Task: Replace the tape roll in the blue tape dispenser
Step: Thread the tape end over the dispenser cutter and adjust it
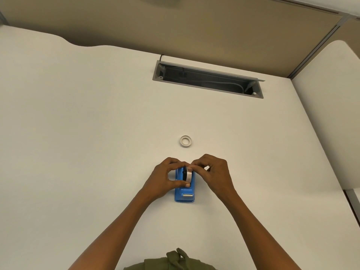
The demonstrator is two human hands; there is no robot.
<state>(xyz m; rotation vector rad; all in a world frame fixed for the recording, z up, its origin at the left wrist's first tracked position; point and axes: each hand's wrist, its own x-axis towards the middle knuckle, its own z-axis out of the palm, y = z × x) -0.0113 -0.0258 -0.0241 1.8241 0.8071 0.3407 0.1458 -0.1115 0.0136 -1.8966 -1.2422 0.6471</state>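
Note:
The blue tape dispenser stands on the white desk, its metal cutter facing me. A tape roll sits upright in its cradle. My left hand grips the dispenser's left side, with the thumb on its top near the roll. My right hand pinches the top of the roll from the right with thumb and forefinger. A second, thin white tape ring lies flat on the desk just beyond my hands.
An open grey cable tray with cables inside is set into the desk at the back. Beige partition walls close off the back and right. A second desk surface adjoins on the right.

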